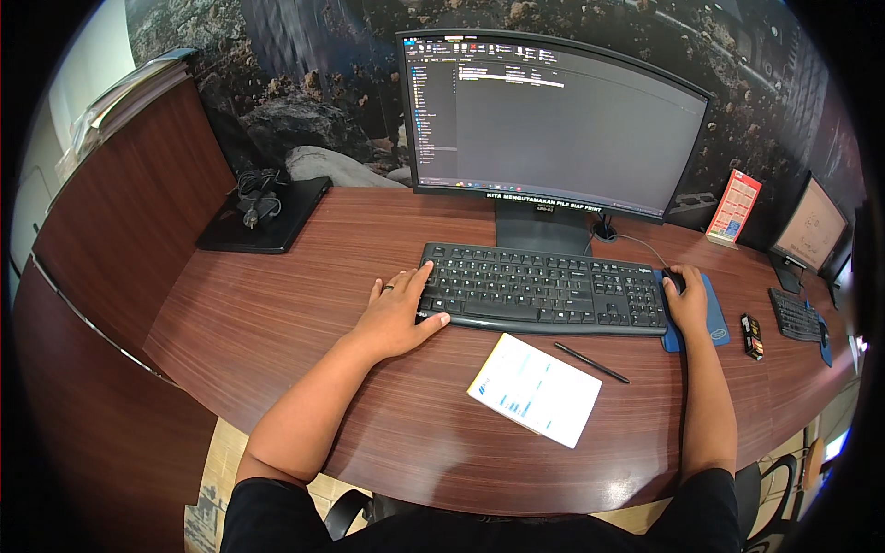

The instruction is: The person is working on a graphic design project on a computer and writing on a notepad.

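Note:
My left hand [398, 309] rests at the left end of a black keyboard [544, 288], its fingers spread over the edge keys and its thumb near the front corner. A ring is on one finger. Far to the right, my right hand [687, 300] is curved over a dark computer mouse [676, 280] on a blue mouse pad [716, 318]. Behind the keyboard stands a monitor [572, 129] showing a dark file window with a short list. In front of the keyboard lie a white printed pad of paper [537, 389] and a black pen [592, 362].
A black laptop [263, 230] with a coiled cable and plug [258, 210] on top sits at the back left, beside a wooden partition [138, 175]. On the right are a small black box [752, 336], a red desk calendar [735, 207], a second keyboard [795, 314] and another monitor [811, 223].

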Motion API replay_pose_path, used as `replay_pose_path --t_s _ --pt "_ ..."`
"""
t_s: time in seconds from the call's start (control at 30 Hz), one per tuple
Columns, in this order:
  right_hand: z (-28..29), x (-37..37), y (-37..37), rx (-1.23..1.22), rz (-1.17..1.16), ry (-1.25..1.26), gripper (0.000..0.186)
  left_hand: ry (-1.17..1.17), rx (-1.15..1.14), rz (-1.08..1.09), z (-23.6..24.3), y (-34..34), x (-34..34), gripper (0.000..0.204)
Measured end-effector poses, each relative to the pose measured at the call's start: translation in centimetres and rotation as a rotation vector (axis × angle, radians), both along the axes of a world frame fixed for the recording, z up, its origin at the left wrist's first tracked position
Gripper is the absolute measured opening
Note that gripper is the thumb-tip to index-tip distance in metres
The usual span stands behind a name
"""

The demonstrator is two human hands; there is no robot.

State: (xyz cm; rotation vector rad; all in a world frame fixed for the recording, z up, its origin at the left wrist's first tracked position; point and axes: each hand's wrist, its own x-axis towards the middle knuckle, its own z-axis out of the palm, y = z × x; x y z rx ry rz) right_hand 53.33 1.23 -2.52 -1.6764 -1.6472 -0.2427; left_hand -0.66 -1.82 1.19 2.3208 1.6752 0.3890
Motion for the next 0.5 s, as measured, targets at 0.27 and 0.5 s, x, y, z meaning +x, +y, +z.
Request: replay_pose_path --t_s 0.27,0.5 --pt "0.07 -0.04 -0.11 -0.009 0.000 0.017 0.026 0.011 -0.001 0.004 -0.10 -0.04 0.00 0.092" --pt "0.19 -0.33 -0.26 -0.011 -0.104 0.040 0.023 -0.005 -0.013 0.002 -0.08 -0.11 0.08 0.090"
